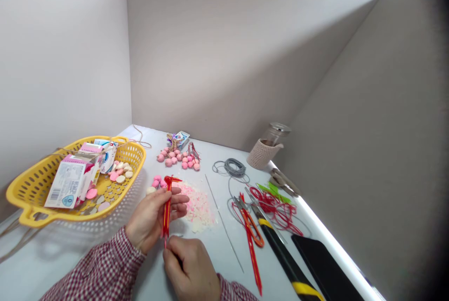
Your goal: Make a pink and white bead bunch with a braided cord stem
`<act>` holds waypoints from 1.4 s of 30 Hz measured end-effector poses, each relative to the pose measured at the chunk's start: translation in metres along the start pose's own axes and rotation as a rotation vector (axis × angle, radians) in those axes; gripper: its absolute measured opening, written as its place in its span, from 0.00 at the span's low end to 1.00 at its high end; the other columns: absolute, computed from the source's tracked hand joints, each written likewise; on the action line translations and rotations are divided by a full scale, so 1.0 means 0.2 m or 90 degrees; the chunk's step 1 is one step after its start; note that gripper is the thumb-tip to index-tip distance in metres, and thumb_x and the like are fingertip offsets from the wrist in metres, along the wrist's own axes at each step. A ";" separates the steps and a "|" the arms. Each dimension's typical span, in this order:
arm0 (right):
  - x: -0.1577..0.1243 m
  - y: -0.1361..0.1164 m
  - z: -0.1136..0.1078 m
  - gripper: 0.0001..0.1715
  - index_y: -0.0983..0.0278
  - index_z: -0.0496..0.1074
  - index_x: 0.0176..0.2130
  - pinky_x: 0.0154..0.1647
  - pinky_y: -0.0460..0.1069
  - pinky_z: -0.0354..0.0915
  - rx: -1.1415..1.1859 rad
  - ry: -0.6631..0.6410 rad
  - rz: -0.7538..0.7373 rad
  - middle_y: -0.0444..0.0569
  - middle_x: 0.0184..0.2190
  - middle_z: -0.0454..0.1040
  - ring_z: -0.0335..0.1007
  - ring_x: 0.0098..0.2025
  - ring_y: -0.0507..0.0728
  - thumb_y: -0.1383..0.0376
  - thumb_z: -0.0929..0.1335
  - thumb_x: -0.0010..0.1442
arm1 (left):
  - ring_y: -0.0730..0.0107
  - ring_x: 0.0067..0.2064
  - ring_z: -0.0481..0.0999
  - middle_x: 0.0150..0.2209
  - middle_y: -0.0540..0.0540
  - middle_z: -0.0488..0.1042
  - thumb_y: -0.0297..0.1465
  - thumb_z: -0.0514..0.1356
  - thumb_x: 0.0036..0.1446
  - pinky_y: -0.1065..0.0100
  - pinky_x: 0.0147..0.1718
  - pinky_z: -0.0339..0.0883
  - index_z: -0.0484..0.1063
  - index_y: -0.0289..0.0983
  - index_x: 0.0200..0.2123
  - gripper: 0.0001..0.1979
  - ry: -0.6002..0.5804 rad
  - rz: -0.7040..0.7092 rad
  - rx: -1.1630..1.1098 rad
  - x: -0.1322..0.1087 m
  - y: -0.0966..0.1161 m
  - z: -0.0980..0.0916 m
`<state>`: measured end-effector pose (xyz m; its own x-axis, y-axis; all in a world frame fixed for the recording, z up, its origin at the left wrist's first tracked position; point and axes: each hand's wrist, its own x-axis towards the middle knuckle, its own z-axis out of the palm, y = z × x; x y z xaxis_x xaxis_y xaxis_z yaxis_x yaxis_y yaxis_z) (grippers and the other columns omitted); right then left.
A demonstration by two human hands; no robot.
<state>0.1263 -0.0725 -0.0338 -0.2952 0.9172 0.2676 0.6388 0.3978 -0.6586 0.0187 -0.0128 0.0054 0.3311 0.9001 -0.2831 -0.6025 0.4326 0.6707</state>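
Note:
A flat red ribbon (167, 214) with gold lines, folded over at its top, lies upright across my left hand (152, 216). The left thumb presses it against the palm, while the other fingers extend loosely. Just below, my right hand (192, 266) is closed in a pinch at the ribbon's lower end, where a thin strand shows. Beyond the left fingers lies a heap of pink and white shavings (198, 205), with pink balls (158, 180) beside it. A second red ribbon (253, 261) rests on the table to the right, near orange-handled scissors (253, 226).
On the left stands a yellow basket (21, 188) with boxes (66, 181) and pink and white discs. Strung pink balls (171, 157) lie at the back. Rightward are grey wire (235, 168), red cord (275, 205), a black-and-yellow handled tool (280, 245), a thin rod (228, 238) and a jar (277, 135).

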 end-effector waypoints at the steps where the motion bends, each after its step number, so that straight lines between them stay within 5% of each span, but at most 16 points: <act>1: 0.00 0.00 0.00 0.14 0.64 0.55 0.16 0.19 0.45 0.42 -0.003 -0.002 0.000 0.40 0.13 0.55 0.51 0.16 0.47 0.70 0.59 0.51 | 0.68 0.29 0.75 0.29 0.40 0.77 0.28 0.59 0.50 0.65 0.35 0.68 0.70 0.31 0.31 0.05 0.002 0.017 0.008 0.00 0.00 0.00; 21: 0.00 0.01 0.01 0.11 0.64 0.57 0.19 0.19 0.46 0.42 -0.092 0.004 -0.057 0.45 0.14 0.64 0.57 0.17 0.49 0.70 0.58 0.51 | 0.63 0.37 0.75 0.33 0.43 0.78 0.39 0.56 0.55 0.64 0.41 0.65 0.74 0.34 0.39 0.15 0.019 0.297 0.353 -0.02 -0.06 0.00; 27: -0.01 0.02 0.02 0.10 0.64 0.58 0.19 0.20 0.46 0.43 -0.090 0.001 -0.061 0.45 0.15 0.66 0.58 0.17 0.49 0.70 0.58 0.51 | 0.62 0.36 0.75 0.32 0.43 0.78 0.38 0.56 0.54 0.64 0.41 0.64 0.75 0.35 0.33 0.14 0.021 0.369 0.459 -0.05 -0.05 0.02; 30: -0.01 0.01 0.02 0.11 0.64 0.57 0.19 0.20 0.46 0.43 -0.079 0.002 -0.049 0.45 0.15 0.64 0.57 0.17 0.49 0.69 0.58 0.51 | 0.63 0.35 0.75 0.32 0.41 0.78 0.40 0.56 0.54 0.63 0.39 0.65 0.73 0.33 0.34 0.15 0.030 0.302 0.380 -0.05 -0.05 0.03; 36: 0.00 0.01 0.02 0.15 0.63 0.52 0.18 0.20 0.45 0.43 0.045 0.038 0.046 0.41 0.14 0.56 0.53 0.18 0.48 0.67 0.58 0.55 | 0.65 0.32 0.75 0.33 0.37 0.77 0.35 0.58 0.51 0.62 0.38 0.66 0.66 0.29 0.42 0.17 0.007 0.019 0.089 -0.02 -0.03 0.03; 42: 0.00 0.02 0.02 0.16 0.63 0.51 0.18 0.20 0.46 0.42 0.090 0.043 0.058 0.39 0.14 0.52 0.50 0.18 0.48 0.66 0.58 0.55 | 0.66 0.35 0.76 0.37 0.37 0.76 0.21 0.61 0.44 0.65 0.39 0.66 0.67 0.31 0.37 0.13 -0.061 -0.020 0.042 0.00 -0.03 0.00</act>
<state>0.1262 -0.0710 -0.0396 -0.1886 0.9508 0.2459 0.5532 0.3098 -0.7733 0.0218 -0.0153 0.0008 0.4188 0.8756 -0.2407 -0.5420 0.4537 0.7074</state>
